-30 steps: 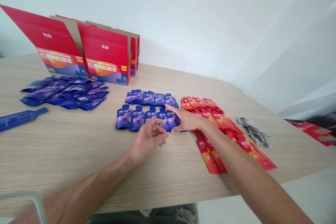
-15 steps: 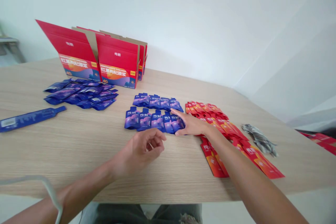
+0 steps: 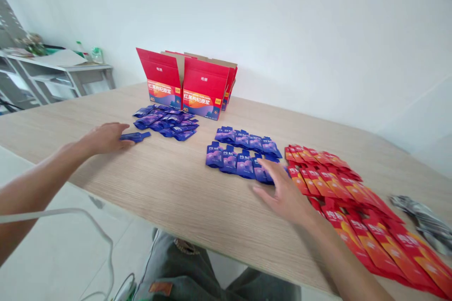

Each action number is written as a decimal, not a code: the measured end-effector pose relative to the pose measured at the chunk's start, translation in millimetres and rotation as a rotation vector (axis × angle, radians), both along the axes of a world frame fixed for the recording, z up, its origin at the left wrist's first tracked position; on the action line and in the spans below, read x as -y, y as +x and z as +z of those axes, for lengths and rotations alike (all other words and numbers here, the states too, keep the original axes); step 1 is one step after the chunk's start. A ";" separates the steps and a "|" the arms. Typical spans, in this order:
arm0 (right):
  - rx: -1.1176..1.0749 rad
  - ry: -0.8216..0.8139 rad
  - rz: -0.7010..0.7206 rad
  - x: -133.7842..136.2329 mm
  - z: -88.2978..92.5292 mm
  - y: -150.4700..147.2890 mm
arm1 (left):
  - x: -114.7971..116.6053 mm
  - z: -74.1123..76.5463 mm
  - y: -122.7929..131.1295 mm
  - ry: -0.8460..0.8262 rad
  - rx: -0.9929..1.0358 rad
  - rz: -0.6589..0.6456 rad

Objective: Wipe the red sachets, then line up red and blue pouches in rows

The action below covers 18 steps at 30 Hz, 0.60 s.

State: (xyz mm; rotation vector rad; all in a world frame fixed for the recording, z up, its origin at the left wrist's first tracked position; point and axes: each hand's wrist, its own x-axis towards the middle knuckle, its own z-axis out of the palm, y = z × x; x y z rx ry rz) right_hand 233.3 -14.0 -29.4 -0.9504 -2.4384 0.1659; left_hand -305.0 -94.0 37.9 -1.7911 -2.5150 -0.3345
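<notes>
At the left, my left hand (image 3: 106, 138) is closed over a long blue pouch (image 3: 137, 137), whose narrow end sticks out past the fingers. My right hand (image 3: 282, 193) is open, thumb and fingers apart, at the right end of the front row of small blue pouches (image 3: 229, 161). Behind lies a second row of blue pouches (image 3: 242, 138). Right of this hand, red pouches (image 3: 319, 182) lie in overlapping rows, partly hidden by my forearm. A loose heap of blue pouches (image 3: 165, 121) lies beyond my left hand.
Open red boxes (image 3: 203, 87) stand at the back behind the heap. A crumpled striped item (image 3: 423, 218) lies at the far right. A pale cable (image 3: 95, 221) crosses the lower left. Shelving (image 3: 70, 75) stands beyond the table's left side.
The view has turned left. My left hand has moved from the middle to the long blue pouch and closed over it. My right hand has drawn back slightly from the blue rows.
</notes>
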 end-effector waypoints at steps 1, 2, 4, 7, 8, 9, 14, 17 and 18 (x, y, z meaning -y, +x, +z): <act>0.002 -0.011 0.017 4.4 -1.7 -5.3 | -0.9 -0.8 -4.6 -0.061 -0.008 -0.029; 0.003 -0.023 0.032 8.1 -2.9 -10.1 | -1.8 -2.3 -6.7 -0.105 -0.015 -0.040; 0.009 -0.053 0.061 13.9 -3.7 -18.1 | -4.3 -7.5 -7.0 -0.139 -0.047 -0.008; 0.023 -0.091 0.094 20.1 -2.3 -25.6 | -9.9 -17.0 -8.7 -0.132 -0.104 0.044; 0.024 -0.094 0.099 21.7 -1.5 -26.7 | -11.8 -19.6 -10.4 -0.121 -0.114 0.047; 0.022 -0.091 0.103 23.3 -0.7 -27.2 | -13.3 -21.2 -12.2 -0.104 -0.118 0.046; -0.038 -0.038 0.088 27.4 2.9 -22.0 | -11.0 -10.7 -1.7 -0.038 -0.171 0.060; -0.119 -0.027 0.045 24.6 7.8 -19.5 | -7.0 4.3 34.0 0.027 -0.142 0.018; -0.152 -0.038 0.026 22.2 10.8 -20.0 | -6.9 8.0 51.7 0.089 -0.081 0.016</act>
